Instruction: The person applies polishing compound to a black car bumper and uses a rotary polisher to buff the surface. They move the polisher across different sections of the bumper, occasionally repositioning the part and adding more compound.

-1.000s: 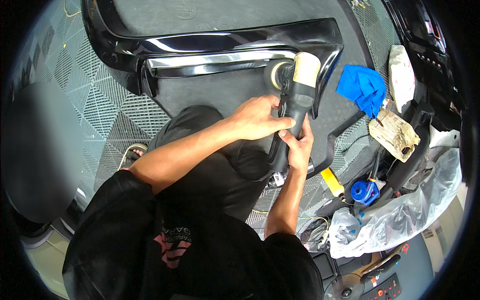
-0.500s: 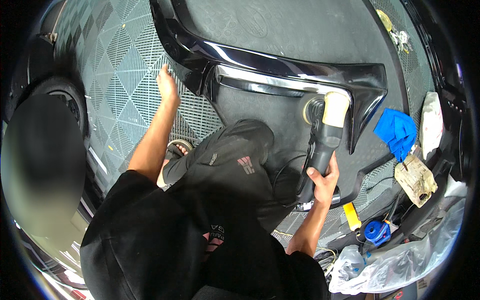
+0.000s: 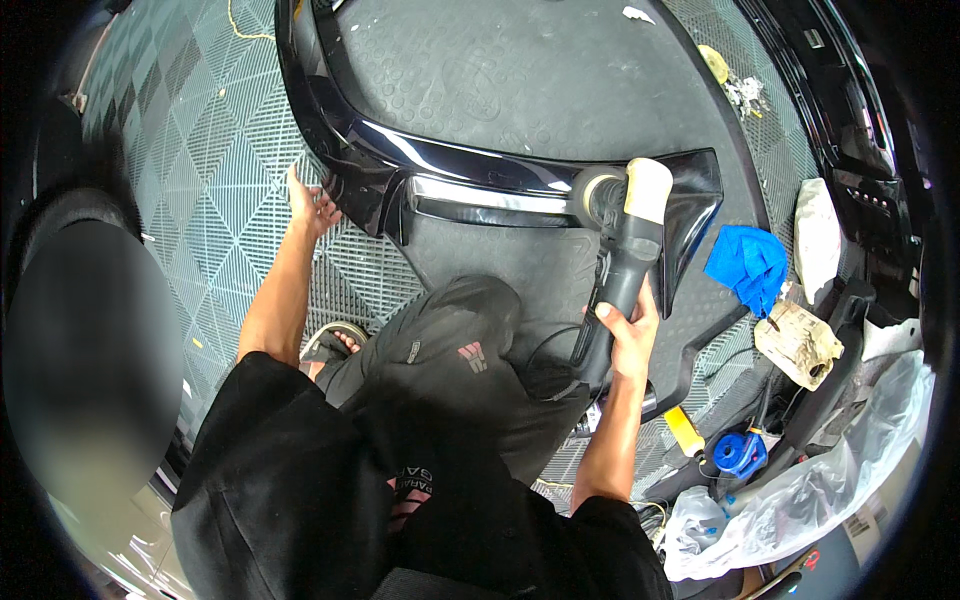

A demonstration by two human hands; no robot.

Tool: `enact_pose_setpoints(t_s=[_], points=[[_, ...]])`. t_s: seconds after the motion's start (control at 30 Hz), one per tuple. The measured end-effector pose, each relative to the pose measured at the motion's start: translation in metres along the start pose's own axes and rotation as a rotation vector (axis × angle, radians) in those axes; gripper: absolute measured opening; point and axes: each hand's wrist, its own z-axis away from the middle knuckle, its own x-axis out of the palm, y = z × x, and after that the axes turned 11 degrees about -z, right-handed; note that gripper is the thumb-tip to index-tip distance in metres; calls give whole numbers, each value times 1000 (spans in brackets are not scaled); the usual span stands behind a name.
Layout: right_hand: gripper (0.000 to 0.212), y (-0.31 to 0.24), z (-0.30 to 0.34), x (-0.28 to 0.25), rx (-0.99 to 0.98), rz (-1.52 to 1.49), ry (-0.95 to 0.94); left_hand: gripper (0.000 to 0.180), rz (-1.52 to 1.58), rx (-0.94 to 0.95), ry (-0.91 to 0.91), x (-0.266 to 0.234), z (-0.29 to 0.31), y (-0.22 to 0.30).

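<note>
My right hand (image 3: 634,335) is wrapped around the body of a black power polisher (image 3: 628,265) with a cream-coloured cover on its head. The polisher's round pad (image 3: 598,197) lies over the right part of the silver strip on a glossy black car bumper piece (image 3: 480,160). Whether the pad presses on the surface, I cannot tell. At the left, my left hand (image 3: 313,207) is empty, its fingers spread beside the bumper's outer edge; contact with that edge is unclear.
The bumper lies on a dark rubber mat (image 3: 560,75) over grey floor tiles (image 3: 220,180). To the right are a blue cloth (image 3: 748,268), a dirty beige container (image 3: 800,345), a yellow bottle (image 3: 684,432), a blue round object (image 3: 740,455) and a clear plastic bag (image 3: 800,510).
The polisher's pad has moved up over the silver strip. My left hand has lowered, and its fingers have spread toward the bumper edge. The whole view has shifted somewhat.
</note>
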Motion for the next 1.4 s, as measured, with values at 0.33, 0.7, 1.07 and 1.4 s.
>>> enact_pose_setpoints(t_s=[0.33, 0.7, 1.07, 1.4], points=[[94, 7, -36, 1, -53, 107, 149, 105, -124, 9, -78, 3, 0, 6], [104, -2, -34, 30, -78, 188, -33, 108, -286, 106, -248, -14, 28, -8], [88, -56, -37, -27, -76, 200, 131, 116, -404, 55, -586, 62, 105, -77], [97, -54, -32, -26, -14, 191, 215, 123, -451, -33, -667, 65, 149, -115]])
